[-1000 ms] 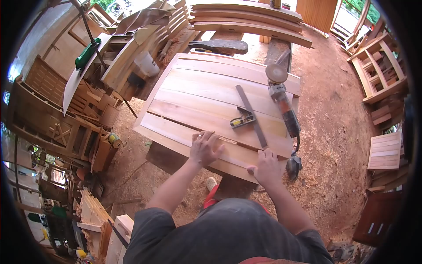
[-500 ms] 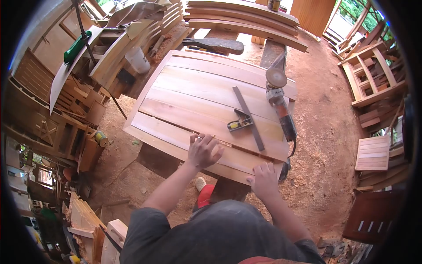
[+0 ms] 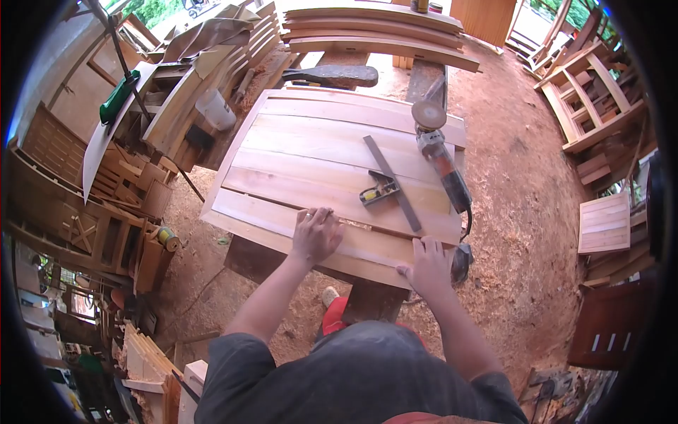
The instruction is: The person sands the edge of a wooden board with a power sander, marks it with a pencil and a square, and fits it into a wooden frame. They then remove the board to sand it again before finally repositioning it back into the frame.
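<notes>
Pale wood makes up the slatted panel (image 3: 311, 152), lying flat across dark supports (image 3: 374, 302) in front of the person. The left hand (image 3: 316, 237) rests on its near side, beside the long gap between slats, fingers bent and thumb held apart; whether they clamp anything, I cannot tell. The right hand (image 3: 429, 270) lies at the near right corner, thumb spread from fingers, its grip on the wood also unclear. Just beyond its fingertips, a combination square (image 3: 387, 175) lies slantwise on the panel. An angle grinder (image 3: 445, 168) rests along the right edge, disc pointing away.
</notes>
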A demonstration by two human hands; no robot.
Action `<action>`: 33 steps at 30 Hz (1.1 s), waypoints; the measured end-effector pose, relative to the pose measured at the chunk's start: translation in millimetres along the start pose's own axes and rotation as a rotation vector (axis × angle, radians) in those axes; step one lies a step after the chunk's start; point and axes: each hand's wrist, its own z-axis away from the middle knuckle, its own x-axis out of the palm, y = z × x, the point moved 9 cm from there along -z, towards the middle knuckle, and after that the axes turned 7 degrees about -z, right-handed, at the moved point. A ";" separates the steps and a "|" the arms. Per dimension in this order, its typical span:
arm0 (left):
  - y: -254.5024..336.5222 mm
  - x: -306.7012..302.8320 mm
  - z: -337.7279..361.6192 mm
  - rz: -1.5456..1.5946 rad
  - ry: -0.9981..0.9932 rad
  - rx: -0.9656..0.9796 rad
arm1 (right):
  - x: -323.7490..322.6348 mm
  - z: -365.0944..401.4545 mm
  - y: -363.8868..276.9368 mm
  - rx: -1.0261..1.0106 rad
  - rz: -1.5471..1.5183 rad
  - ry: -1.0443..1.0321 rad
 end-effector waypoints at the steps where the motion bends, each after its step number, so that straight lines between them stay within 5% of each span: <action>1: 1.2 -1.0 -0.7 0.014 -0.004 -0.001 | -2.4 -3.9 -1.2 0.021 0.010 -0.033; 20: -5.4 12.3 -3.5 0.100 -0.063 -0.024 | 1.3 -14.3 5.6 -0.093 -0.054 0.039; 33: -1.1 9.6 -4.0 0.091 -0.083 0.042 | 1.4 -19.4 -4.4 0.046 0.070 -0.113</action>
